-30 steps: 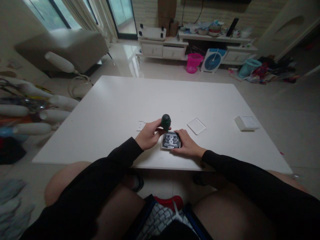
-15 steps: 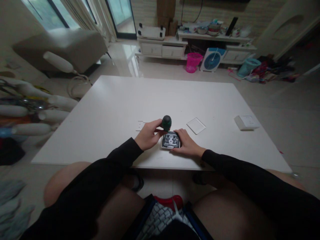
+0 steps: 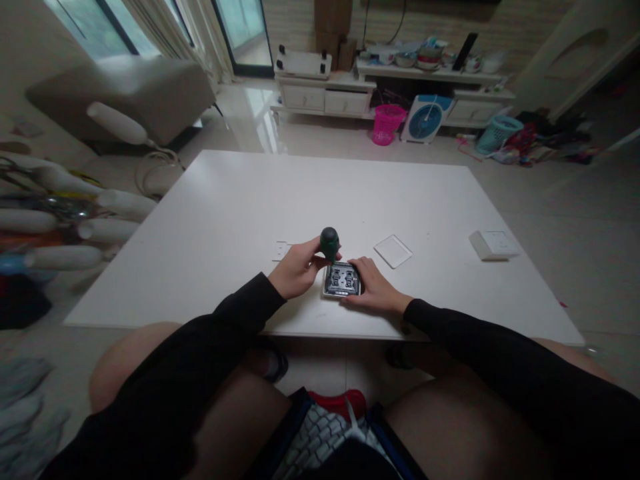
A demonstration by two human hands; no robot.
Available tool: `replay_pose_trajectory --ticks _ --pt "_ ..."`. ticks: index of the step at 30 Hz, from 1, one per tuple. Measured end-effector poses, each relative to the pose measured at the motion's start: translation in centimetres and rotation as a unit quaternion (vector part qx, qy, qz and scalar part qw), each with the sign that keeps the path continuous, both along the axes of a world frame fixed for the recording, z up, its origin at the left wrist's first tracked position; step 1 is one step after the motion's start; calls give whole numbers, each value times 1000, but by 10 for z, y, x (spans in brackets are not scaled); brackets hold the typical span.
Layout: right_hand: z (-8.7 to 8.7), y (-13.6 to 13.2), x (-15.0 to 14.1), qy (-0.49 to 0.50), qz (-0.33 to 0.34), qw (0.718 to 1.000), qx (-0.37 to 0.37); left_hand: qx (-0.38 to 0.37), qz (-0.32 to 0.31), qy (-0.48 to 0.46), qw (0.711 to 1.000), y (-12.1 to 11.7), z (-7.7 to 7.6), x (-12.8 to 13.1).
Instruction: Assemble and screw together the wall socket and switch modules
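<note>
My left hand (image 3: 296, 268) is closed on a screwdriver (image 3: 329, 243) with a dark green, black-topped handle. The handle points up towards me, and its shaft and tip are hidden. Under it a wall socket (image 3: 342, 279) lies on the table near the front edge, its black and metal inner side facing up within a white rim. My right hand (image 3: 373, 287) grips the socket's right side, thumb at the near edge and fingers at the far edge. Partly behind my left hand lies a flat white faceplate (image 3: 281, 251). A white square frame (image 3: 393, 251) rests to the right of the socket.
A white socket-like block (image 3: 494, 245) sits near the right side of the white table (image 3: 300, 193). Beyond the table, a pink basket (image 3: 389, 125) and a blue fan (image 3: 425, 120) stand on the floor before a white cabinet. Padded white bars (image 3: 65, 257) are at the left.
The screwdriver's handle has shifted slightly left and up, with my left hand moving a little along with it. My right hand and the socket have barely moved.
</note>
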State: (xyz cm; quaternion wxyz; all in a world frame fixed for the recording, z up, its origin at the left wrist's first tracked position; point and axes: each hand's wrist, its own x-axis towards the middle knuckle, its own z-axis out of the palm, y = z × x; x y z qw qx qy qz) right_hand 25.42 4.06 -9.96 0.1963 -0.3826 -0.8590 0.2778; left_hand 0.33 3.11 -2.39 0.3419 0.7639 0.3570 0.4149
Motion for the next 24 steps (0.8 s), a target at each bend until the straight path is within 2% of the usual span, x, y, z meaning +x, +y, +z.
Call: replay_pose_trajectory --ticks 6,12,19,24 --pt "1 0 0 -1 1 1000 5 -5 -12 -1 1000 -1 1 0" --pt "-1 1 0 5 3 1000 15 -3 42 14 999 -2 -2 2" --pt "-1 0 0 9 2 1000 12 -28 38 14 999 -5 1 3" --pt "-1 0 0 8 2 1000 11 -59 27 -44 997 -2 -1 1"
